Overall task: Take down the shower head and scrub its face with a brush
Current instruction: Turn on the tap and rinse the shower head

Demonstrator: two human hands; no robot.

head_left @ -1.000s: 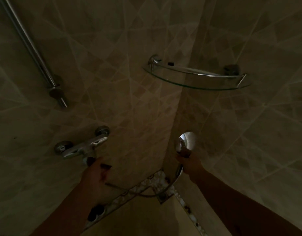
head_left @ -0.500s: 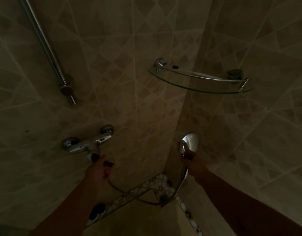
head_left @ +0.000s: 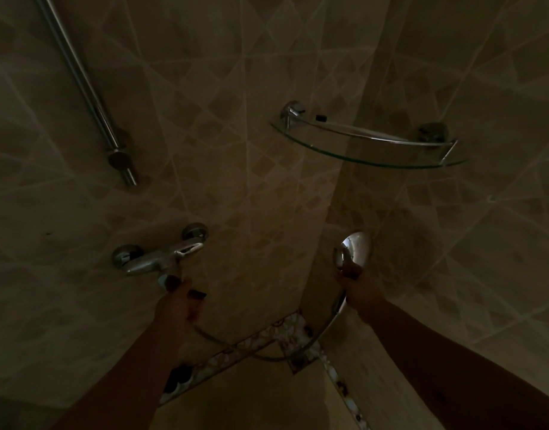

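right hand (head_left: 358, 290) grips the shower head (head_left: 354, 251) by its handle, long axis upright with the face turned away toward the wall, while left hand (head_left: 177, 305), grip unclear, sits at the mixer tap (head_left: 161, 256).

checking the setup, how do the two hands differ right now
The right hand grips the shower head by its handle, out toward the tiled corner; the left hand reaches up under the mixer tap, where the hose attaches. The right hand's fingers are wrapped round chrome; what the left hand's fingers hold is too dark to tell. Both arms stretch forward at about the same height.
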